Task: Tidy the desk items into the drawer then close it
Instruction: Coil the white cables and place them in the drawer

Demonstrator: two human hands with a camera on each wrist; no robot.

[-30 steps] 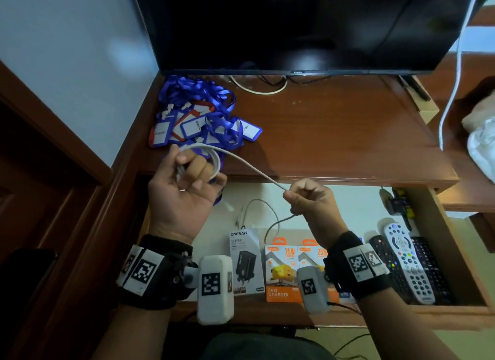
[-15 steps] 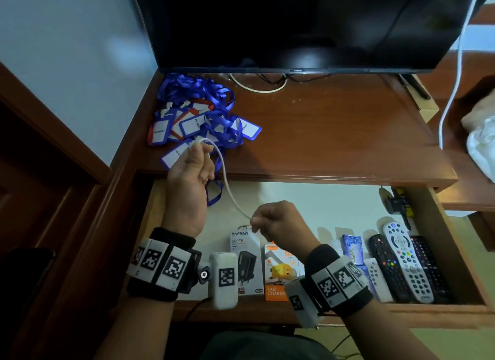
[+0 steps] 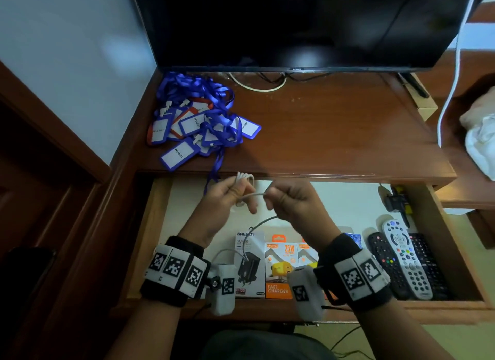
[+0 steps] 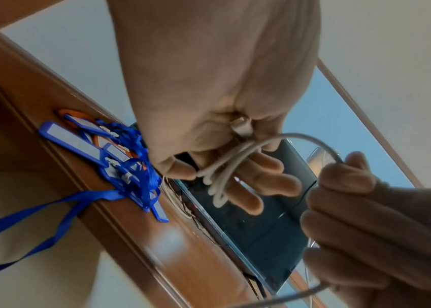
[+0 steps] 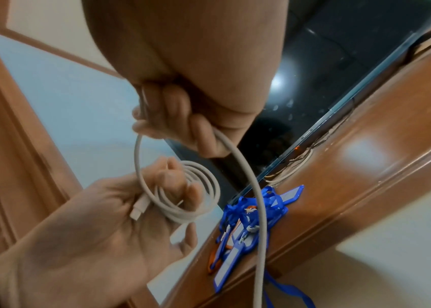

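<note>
A white charging cable (image 3: 245, 179) is coiled in several loops round the fingers of my left hand (image 3: 227, 198), which grips it over the open drawer (image 3: 160, 225). The coil (image 5: 195, 198) and its plug end (image 5: 139, 210) show in the right wrist view, the loops (image 4: 224, 168) also in the left wrist view. My right hand (image 3: 292, 201) is a fist pinching the cable's free length (image 5: 245, 164), which hangs down toward the drawer. A pile of blue lanyards with badge holders (image 3: 198, 123) lies on the desk top (image 3: 334, 134) at the left.
In the drawer lie charger boxes (image 3: 278, 268) at the front middle and several remote controls (image 3: 401, 263) at the right. A black TV screen (image 3: 294, 24) stands at the desk's back. A white cord (image 3: 452, 86) hangs at the right, beside white cloth (image 3: 482, 134).
Both hands came together over the drawer. The left hand dropped from the desk edge with more loops wound on it, and the right hand rose toward it, shortening the stretch of cable between them.
</note>
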